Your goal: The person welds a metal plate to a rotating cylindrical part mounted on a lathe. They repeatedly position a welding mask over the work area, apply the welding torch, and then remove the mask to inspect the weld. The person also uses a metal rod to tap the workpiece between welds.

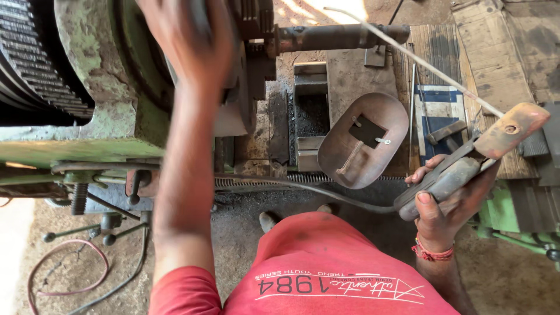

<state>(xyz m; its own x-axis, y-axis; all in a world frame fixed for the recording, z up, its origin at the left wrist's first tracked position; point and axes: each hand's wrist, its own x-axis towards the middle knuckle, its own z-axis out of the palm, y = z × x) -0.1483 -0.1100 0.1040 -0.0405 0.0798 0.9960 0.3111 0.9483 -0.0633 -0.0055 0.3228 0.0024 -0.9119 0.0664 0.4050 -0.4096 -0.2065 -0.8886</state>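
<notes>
Beyond one green lathe (99, 116), right fingers (429, 175) clamp one electrode holder (466, 163); blurred left hand (189, 46), grip unclear

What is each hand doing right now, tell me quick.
Left hand: raised at the lathe, blurred; its grip cannot be told.
Right hand: closed on the electrode holder, a welding rod clamped in it.
</notes>
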